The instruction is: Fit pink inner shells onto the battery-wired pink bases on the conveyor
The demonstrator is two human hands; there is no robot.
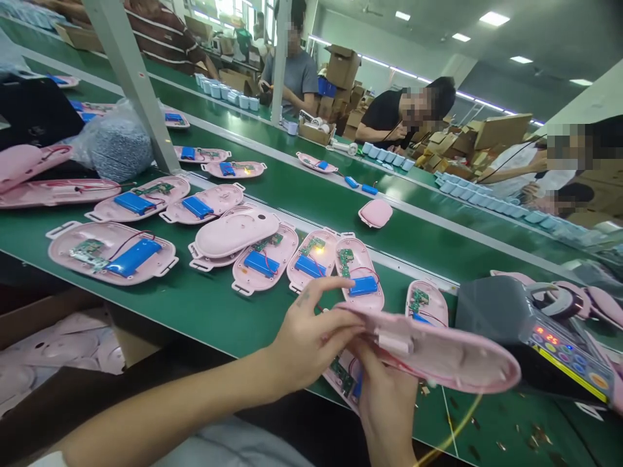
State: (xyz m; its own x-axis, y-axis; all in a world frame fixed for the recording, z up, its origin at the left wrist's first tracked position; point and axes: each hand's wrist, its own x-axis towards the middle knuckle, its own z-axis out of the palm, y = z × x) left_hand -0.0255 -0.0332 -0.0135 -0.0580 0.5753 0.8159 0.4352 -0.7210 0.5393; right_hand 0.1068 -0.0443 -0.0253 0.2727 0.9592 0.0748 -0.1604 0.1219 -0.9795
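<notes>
My left hand pinches the near end of a pink plastic shell half, its index finger stretched out above it. My right hand is closed around the same shell half from below, its fingers partly hidden. The shell is tilted, with its hollow inner side and a white block showing. Just behind my hands, another pink shell with a circuit board is mostly covered; I cannot tell whether a hand touches it. Beyond my left fingers lies an open pink shell with a blue battery.
Several open pink shells with boards and batteries line the green bench. A grey machine with a red display stands at right, near small metal bits. A metal post rises at left. Co-workers sit across the bench.
</notes>
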